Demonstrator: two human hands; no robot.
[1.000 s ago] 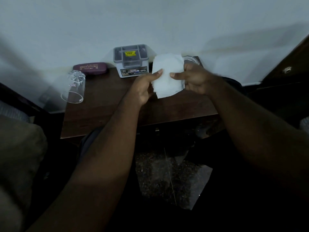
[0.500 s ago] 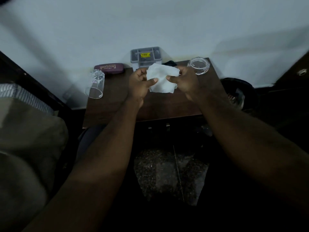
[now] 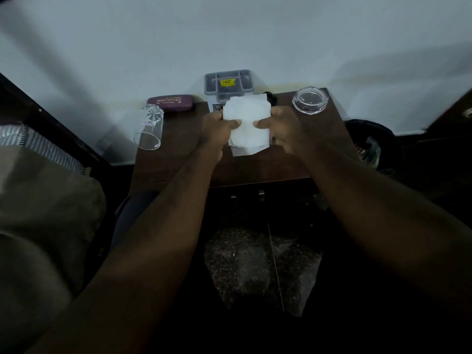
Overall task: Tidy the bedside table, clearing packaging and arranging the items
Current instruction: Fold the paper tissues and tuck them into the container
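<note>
Dim room; dark wooden table stood against a pale wall. Left to right on it: an upturned clear glass at the left edge, a maroon spectacle case at the back, a grey organiser box with a yellow label, and a clear round jar at the right rear corner.

White tissue was held above the table centre, in front of the organiser. Left hand pinched its left edge, thumb on top. Right hand pinched its right edge likewise. Both grips were clenched on the tissue, which sagged below the thumbs.

Versus half a second earlier: the tissue hung lower and looked flatter; the hands sat slightly further apart.
</note>
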